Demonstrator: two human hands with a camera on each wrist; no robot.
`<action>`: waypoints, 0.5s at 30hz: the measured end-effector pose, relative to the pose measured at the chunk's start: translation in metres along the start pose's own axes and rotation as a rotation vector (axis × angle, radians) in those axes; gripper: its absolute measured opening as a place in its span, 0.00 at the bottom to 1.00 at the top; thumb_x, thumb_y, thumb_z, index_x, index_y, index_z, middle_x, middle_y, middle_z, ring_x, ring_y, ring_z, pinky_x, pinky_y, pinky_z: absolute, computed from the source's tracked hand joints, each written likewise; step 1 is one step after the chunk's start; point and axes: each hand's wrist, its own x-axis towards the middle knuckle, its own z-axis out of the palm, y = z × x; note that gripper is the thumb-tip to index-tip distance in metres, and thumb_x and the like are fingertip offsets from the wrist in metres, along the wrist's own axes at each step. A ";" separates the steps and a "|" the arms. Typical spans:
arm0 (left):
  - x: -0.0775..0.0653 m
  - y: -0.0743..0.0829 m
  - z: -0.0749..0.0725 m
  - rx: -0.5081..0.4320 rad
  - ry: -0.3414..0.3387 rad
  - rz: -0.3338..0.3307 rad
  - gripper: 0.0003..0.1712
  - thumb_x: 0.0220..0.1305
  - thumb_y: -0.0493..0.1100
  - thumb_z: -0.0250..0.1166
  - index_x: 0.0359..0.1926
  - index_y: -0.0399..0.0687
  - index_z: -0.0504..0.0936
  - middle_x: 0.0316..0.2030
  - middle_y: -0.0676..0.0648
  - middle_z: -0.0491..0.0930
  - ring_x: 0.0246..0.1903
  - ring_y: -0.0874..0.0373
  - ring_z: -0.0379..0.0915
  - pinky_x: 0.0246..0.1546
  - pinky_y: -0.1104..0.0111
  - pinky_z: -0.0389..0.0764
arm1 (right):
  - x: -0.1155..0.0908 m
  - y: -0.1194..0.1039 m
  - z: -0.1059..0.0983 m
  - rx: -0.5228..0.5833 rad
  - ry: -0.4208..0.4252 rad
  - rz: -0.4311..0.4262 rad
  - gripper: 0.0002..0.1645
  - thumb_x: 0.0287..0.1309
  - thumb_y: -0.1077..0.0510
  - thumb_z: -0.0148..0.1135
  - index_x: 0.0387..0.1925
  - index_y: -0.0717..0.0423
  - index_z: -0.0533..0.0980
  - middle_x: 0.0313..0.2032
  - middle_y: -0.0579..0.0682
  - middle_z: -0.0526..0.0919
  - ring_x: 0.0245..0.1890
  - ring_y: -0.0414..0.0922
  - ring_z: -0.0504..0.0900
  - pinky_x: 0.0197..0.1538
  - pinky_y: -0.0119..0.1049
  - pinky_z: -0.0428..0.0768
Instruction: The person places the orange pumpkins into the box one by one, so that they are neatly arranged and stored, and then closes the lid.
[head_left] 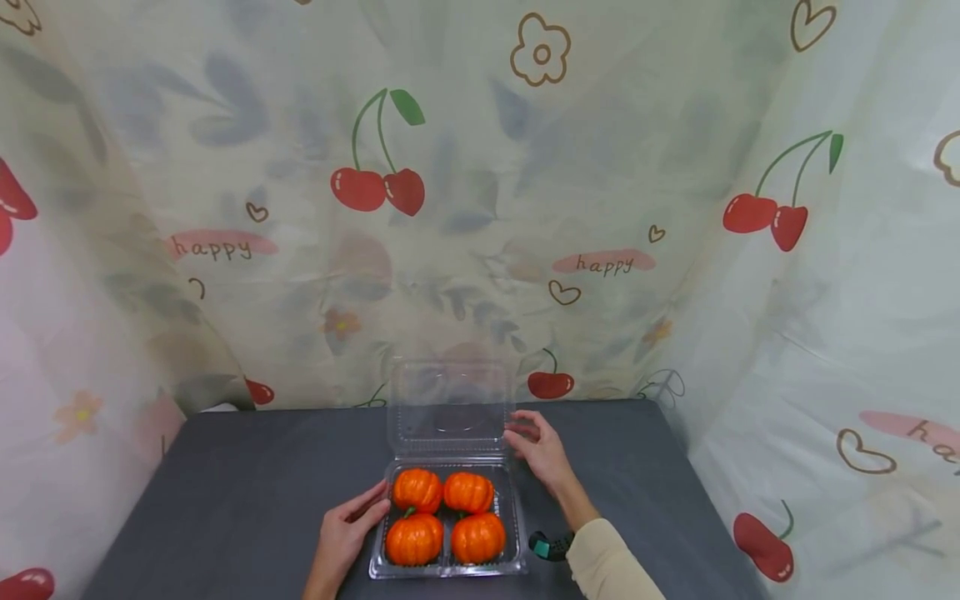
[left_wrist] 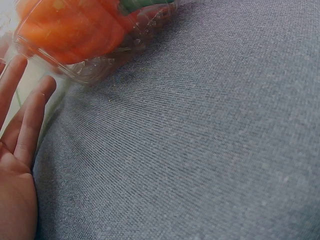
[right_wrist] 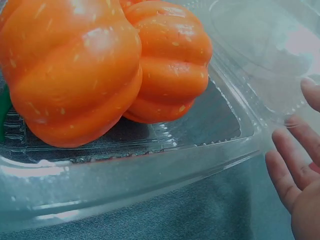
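A clear plastic clamshell box stands on the grey cloth with its lid tilted up and back. Several small orange toy pumpkins sit in its base, one with a green stem showing. My left hand is at the box's left side, fingertips right at the wall; in the left wrist view its fingers are fairly straight. At the lid's lower right edge is my right hand, fingers spread and lightly bent. The right wrist view shows these fingers beside the box's corner, gripping nothing.
A dark grey cloth covers the table. Patterned curtains with cherries hang behind it and at both sides. On my right wrist is a black band with a teal part.
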 end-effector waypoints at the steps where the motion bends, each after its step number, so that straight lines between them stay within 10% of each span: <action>1: 0.000 0.000 0.000 0.003 0.002 -0.004 0.30 0.54 0.54 0.79 0.57 0.51 0.87 0.53 0.49 0.87 0.47 0.76 0.83 0.47 0.85 0.79 | -0.002 -0.005 -0.001 0.007 -0.001 0.001 0.22 0.63 0.60 0.69 0.58 0.56 0.75 0.54 0.63 0.86 0.46 0.53 0.88 0.46 0.49 0.87; 15: -0.001 0.003 0.000 0.035 0.007 -0.021 0.31 0.52 0.58 0.79 0.57 0.55 0.87 0.55 0.50 0.87 0.48 0.77 0.82 0.48 0.85 0.78 | -0.005 0.000 -0.005 -0.095 0.056 -0.057 0.14 0.65 0.52 0.69 0.46 0.54 0.79 0.48 0.56 0.89 0.38 0.41 0.84 0.39 0.32 0.83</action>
